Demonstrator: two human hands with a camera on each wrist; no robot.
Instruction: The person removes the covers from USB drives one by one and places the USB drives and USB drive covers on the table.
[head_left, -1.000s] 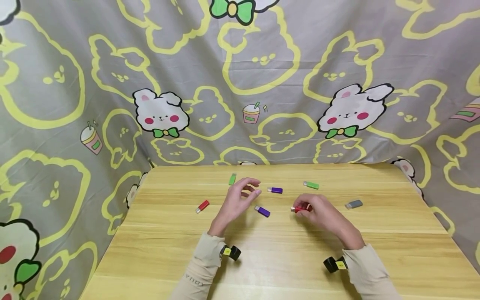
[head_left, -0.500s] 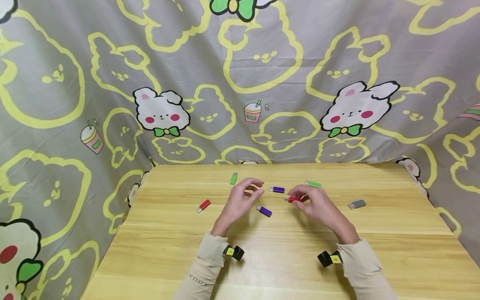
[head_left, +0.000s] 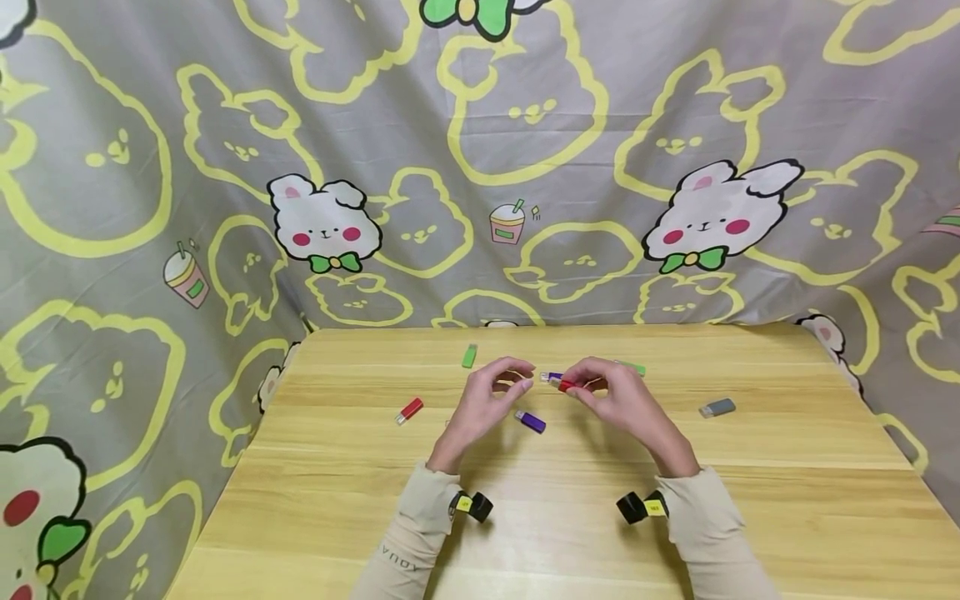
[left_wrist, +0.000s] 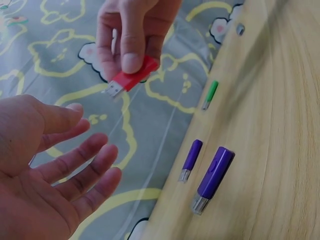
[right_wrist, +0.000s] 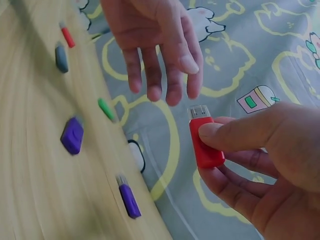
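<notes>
Over the last second the right hand (head_left: 622,396) has carried the red USB flash drive (right_wrist: 206,154) left to the centre of the head view, near the left hand (head_left: 483,402); judged as bringing the work between both hands. Right thumb and fingers pinch its body, plug facing left. Left fingers relaxed, parted, holding nothing. Clearance from the purple USB flash drive (head_left: 553,377) behind: hard to judge.
</notes>
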